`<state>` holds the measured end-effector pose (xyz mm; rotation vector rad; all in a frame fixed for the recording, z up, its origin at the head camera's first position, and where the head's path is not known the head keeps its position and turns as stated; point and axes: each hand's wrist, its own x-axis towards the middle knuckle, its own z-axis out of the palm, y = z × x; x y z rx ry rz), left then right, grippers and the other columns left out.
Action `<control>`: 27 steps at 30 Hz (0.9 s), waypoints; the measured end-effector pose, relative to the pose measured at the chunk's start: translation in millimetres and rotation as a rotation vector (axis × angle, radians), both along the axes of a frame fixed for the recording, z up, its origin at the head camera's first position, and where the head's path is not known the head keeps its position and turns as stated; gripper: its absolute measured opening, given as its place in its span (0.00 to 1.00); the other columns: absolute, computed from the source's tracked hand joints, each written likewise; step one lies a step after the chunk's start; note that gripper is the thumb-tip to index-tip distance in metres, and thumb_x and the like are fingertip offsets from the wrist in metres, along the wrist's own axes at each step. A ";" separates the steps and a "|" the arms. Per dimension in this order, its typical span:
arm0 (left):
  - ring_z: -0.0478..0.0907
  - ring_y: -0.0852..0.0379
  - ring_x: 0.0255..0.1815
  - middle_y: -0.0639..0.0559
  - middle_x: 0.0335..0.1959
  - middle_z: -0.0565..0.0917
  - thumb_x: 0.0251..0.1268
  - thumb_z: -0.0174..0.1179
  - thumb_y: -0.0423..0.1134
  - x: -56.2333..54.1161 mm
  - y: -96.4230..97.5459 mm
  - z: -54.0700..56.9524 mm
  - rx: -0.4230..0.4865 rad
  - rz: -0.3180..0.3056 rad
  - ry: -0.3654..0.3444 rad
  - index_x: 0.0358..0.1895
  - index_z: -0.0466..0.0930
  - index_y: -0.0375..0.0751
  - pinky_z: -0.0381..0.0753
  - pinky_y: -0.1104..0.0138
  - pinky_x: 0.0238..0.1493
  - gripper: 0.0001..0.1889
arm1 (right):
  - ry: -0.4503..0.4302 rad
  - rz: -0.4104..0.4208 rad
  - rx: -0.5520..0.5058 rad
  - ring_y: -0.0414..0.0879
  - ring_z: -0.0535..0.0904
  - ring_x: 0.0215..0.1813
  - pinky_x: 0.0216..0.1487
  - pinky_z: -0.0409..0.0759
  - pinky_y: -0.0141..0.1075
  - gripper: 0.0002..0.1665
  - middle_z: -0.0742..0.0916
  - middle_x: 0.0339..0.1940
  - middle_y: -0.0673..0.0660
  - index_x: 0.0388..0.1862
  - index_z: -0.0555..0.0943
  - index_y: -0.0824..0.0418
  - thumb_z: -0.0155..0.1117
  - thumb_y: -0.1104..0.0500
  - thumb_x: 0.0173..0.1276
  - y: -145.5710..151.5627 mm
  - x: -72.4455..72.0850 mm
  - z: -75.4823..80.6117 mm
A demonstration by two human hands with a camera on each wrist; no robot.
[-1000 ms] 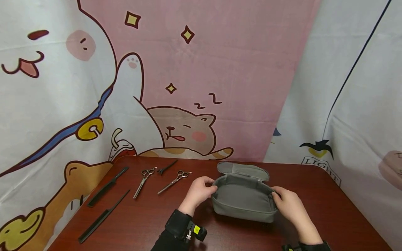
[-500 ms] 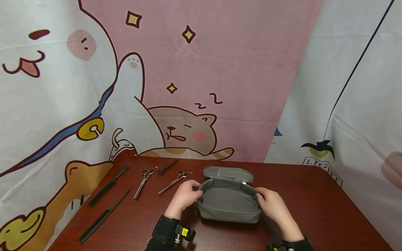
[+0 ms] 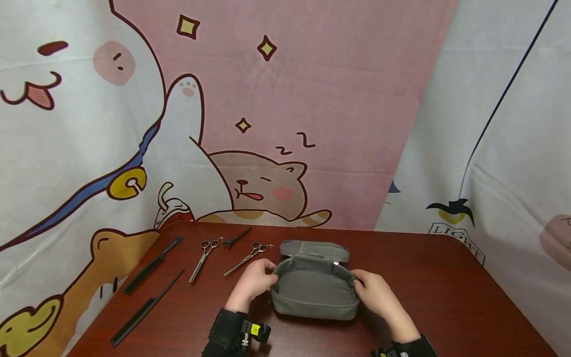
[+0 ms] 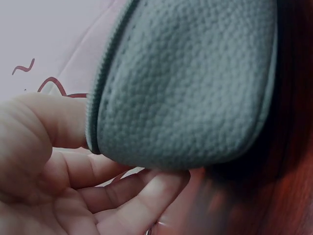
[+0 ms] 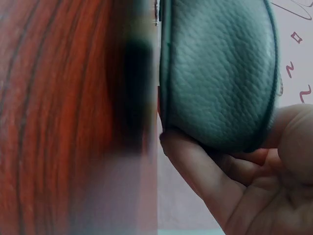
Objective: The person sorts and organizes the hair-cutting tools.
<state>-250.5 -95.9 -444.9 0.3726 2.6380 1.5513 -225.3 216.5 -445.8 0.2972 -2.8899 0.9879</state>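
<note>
The left hand pinches the near-side end of a grey-green, pebbled, oblong zip case, while the right hand grips the opposite end. The case is thus between both hands, its rounded grey lid hinged open away from them. Just beyond the left hand, slim silver scissors lie on the reddish-brown wood-grained desk. Farther to that hand's left are notched silver scissors, a small black hair clip and two long black combs.
</note>
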 end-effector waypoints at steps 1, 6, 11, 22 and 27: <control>0.72 0.57 0.19 0.46 0.32 0.78 0.57 0.61 0.25 -0.3 -0.6 -0.5 -0.008 0.000 -0.001 0.43 0.80 0.27 0.72 0.63 0.23 0.10 | -0.014 0.008 -0.005 0.58 0.82 0.51 0.50 0.79 0.53 0.15 0.86 0.49 0.62 0.54 0.82 0.69 0.58 0.69 0.70 -0.6 -0.2 0.0; 0.74 0.55 0.21 0.45 0.34 0.79 0.56 0.60 0.25 -0.8 -1.9 -2.7 -0.064 0.007 -0.004 0.42 0.80 0.28 0.73 0.62 0.25 0.10 | -0.054 0.045 -0.038 0.59 0.81 0.54 0.52 0.78 0.53 0.17 0.85 0.51 0.61 0.56 0.81 0.69 0.58 0.70 0.70 -2.6 0.0 -3.1; 0.75 0.55 0.23 0.45 0.34 0.79 0.54 0.59 0.24 -0.7 -1.8 -4.9 -0.100 0.019 -0.011 0.40 0.80 0.29 0.75 0.62 0.26 0.09 | -0.070 0.081 -0.049 0.60 0.80 0.56 0.55 0.77 0.53 0.18 0.85 0.53 0.61 0.58 0.81 0.67 0.59 0.69 0.70 -2.4 0.8 -6.9; 0.75 0.54 0.24 0.47 0.33 0.78 0.59 0.60 0.27 1.7 -2.7 -5.9 -0.112 0.009 -0.044 0.39 0.79 0.30 0.77 0.60 0.26 0.06 | -0.091 0.088 -0.037 0.61 0.78 0.60 0.58 0.74 0.55 0.20 0.83 0.57 0.63 0.61 0.78 0.68 0.60 0.66 0.72 -1.7 1.3 -8.9; 0.74 0.54 0.24 0.48 0.30 0.77 0.59 0.59 0.26 2.6 -2.0 -4.2 -0.131 0.005 -0.027 0.38 0.79 0.31 0.76 0.61 0.26 0.04 | -0.085 0.103 -0.032 0.62 0.78 0.60 0.58 0.74 0.55 0.21 0.82 0.58 0.64 0.62 0.78 0.68 0.60 0.66 0.72 -0.4 2.0 -9.8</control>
